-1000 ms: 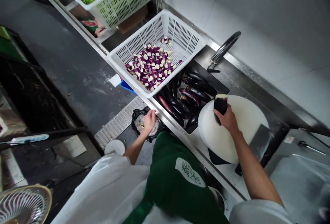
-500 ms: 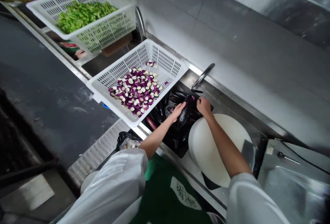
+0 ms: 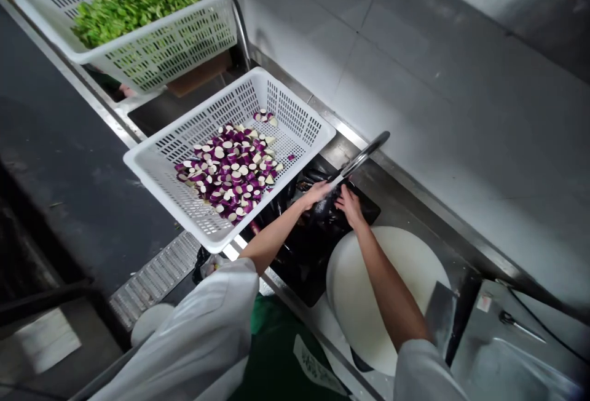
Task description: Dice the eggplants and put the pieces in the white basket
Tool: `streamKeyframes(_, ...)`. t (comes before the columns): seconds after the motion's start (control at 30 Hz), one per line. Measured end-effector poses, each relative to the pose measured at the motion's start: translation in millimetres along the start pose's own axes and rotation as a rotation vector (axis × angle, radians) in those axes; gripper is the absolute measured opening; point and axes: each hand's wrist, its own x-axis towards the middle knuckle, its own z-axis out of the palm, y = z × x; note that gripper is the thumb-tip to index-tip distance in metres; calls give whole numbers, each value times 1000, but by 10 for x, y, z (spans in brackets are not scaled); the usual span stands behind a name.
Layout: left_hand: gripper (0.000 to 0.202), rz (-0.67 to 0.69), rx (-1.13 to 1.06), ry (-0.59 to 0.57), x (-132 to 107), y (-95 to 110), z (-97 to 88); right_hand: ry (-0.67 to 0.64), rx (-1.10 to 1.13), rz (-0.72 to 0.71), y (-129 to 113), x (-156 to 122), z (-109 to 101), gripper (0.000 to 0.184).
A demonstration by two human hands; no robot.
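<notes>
Wall (image 3: 461,112) is filling most of the upper right, and its top corner is fading into murk. Steel desk (image 3: 399,195) is running along it on a slant, and both ends are getting cut off by the edges. Farthest up, a white basket (image 3: 175,47) of chopped greens (image 3: 133,10) is losing its back rim to the top edge. A second white basket (image 3: 299,119) is sitting nearer, showing up almost whole. Down below, a green apron (image 3: 276,339) is peeking out between the sleeves, its pale emblem coming out too dim for reading. A dark sink basin (image 3: 311,293) is partly hiding under that nearer basket and the left forearm. Right of it, a round white board (image 3: 419,275) is sitting under the right forearm, which is blocking a slice of it. A cleaver (image 3: 441,315) is lying at the board's edge, its handle not showing. A curved tap (image 3: 369,154) is leaning over the basin; its pale lower end is meeting the left hand (image 3: 316,195), and I'm not managing to tell metal from water there. Whole eggplants (image 3: 316,174) are lying in the basin, mostly blending into black. The right hand (image 3: 351,205) is reaching in just beside the left one, something dark showing between them. I'm not managing to tell whether either hand is gripping it. Smallest, chopped eggplant pieces (image 3: 230,170) are heaping up in the nearer basket.
</notes>
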Motion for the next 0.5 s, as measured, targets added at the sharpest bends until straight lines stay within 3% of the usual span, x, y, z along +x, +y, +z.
streamKeyframes(0.07,57,21,87,142,61,-2,93,0,281,99,-67,-40,233,77)
streamKeyframes(0.13,59,90,193,276,55,-45,154,56,379,123,-159,-31,418,79)
streamKeyframes(0.23,49,241,316,295,-52,-147,147,64,366,123,-271,8,525,74)
streamKeyframes(0.33,63,262,256,262,-174,-234,46,45,117,62,-321,17,417,64)
streamKeyframes(0.4,55,112,116,228,-238,-274,-52,143,-235,-70,-329,20,250,51)
streamKeyframes(0.5,41,-344,-174,131,-338,-341,-213,218,-753,-177,-318,63,-55,47)
